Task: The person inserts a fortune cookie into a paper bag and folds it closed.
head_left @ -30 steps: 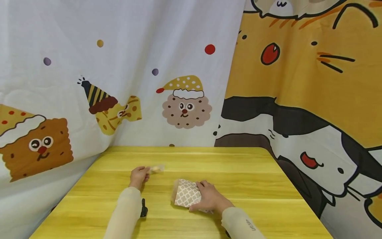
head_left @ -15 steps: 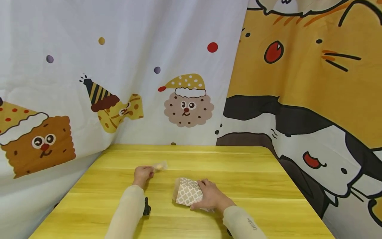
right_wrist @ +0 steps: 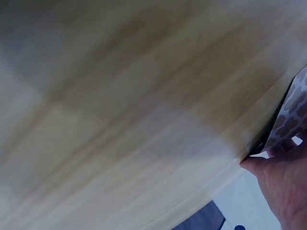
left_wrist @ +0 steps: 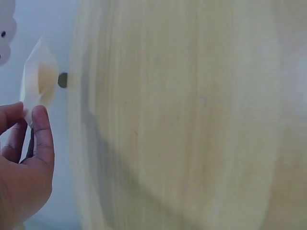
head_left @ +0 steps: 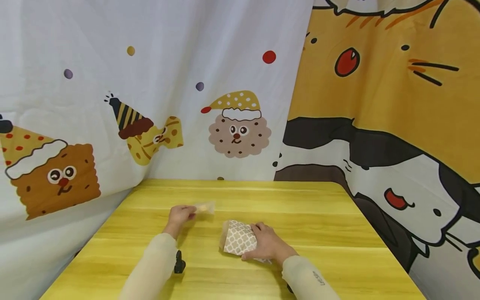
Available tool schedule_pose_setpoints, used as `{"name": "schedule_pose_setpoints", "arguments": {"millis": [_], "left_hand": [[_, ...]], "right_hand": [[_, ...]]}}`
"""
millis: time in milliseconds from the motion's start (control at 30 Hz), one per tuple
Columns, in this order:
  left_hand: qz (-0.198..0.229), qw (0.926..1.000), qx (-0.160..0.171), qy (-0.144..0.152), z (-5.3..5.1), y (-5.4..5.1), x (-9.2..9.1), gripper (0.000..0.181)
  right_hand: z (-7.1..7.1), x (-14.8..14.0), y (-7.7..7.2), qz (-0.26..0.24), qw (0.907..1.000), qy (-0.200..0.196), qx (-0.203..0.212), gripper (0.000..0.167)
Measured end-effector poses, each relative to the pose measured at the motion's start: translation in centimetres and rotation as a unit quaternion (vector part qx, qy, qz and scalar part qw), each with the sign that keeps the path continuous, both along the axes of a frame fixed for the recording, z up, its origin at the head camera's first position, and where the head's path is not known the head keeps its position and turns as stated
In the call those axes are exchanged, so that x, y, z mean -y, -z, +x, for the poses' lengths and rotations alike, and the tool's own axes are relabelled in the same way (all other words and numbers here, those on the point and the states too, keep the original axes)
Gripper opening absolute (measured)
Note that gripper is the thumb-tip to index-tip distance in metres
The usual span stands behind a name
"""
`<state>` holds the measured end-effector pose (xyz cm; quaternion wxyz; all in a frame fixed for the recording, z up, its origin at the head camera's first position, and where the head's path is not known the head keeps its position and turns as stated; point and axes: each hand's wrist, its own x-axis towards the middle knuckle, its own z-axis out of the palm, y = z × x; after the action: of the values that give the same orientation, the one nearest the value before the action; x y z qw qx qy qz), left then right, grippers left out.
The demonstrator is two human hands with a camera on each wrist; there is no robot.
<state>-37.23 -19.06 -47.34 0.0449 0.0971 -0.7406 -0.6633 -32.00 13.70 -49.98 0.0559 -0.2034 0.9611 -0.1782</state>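
Between thumb and fingers, my left hand [head_left: 181, 216] pinches one end of a small translucent packet [head_left: 205, 207]. A pale yellowish piece shows through its film in the left wrist view, where the packet [left_wrist: 41, 79] points away from the fingertips. My right hand [head_left: 270, 243] grips a beige paper bag [head_left: 240, 238] with a white lattice pattern. Its plain tan end faces left, toward the packet's side of the table. The palm covers the bag's right part. Only a corner of the bag [right_wrist: 292, 105] appears at the edge of the right wrist view, with the thumb against it.
A yellow wood-grain table [head_left: 307, 216] lies under both hands. Behind it hangs a white curtain [head_left: 165, 50] with cartoon biscuits, and an orange cat print [head_left: 375, 96] covers the right side. A black strap piece [head_left: 179, 263] sits at the left wrist.
The left hand keeps its pinch while the packet shifts slightly to the right. The right hand and paper bag stay nearly still; the head view has moved a little.
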Motion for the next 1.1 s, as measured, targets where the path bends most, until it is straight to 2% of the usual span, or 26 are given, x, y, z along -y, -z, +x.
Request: {"name": "schedule_pose_setpoints", "arguments": {"millis": [333,667,733,933,1100], "left_hand": [[-0.005,0.9986,0.000,0.053,2.2,-0.9,-0.7,0.027],[-0.021,0.9972,-0.001,0.071,4.8,-0.9,-2.0,0.017],[-0.025,0.9967,-0.003,0.078,5.1,-0.8,-2.2,0.017],[-0.052,0.9961,-0.001,0.071,5.9,-0.1,-2.6,0.013],[-0.093,0.9924,-0.009,0.080,6.0,0.6,-4.4,0.012]], "right_hand": [[-0.2,-0.3,-0.2,0.008,0.9998,-0.001,-0.017,0.120],[0.1,0.1,0.1,0.006,0.9999,-0.003,-0.010,0.119],[0.1,0.2,0.1,0.004,0.9999,-0.002,-0.010,0.119],[0.1,0.3,0.1,0.004,0.9999,-0.002,-0.013,0.120],[0.0,0.3,0.1,0.007,0.9999,0.003,-0.013,0.120]]}}
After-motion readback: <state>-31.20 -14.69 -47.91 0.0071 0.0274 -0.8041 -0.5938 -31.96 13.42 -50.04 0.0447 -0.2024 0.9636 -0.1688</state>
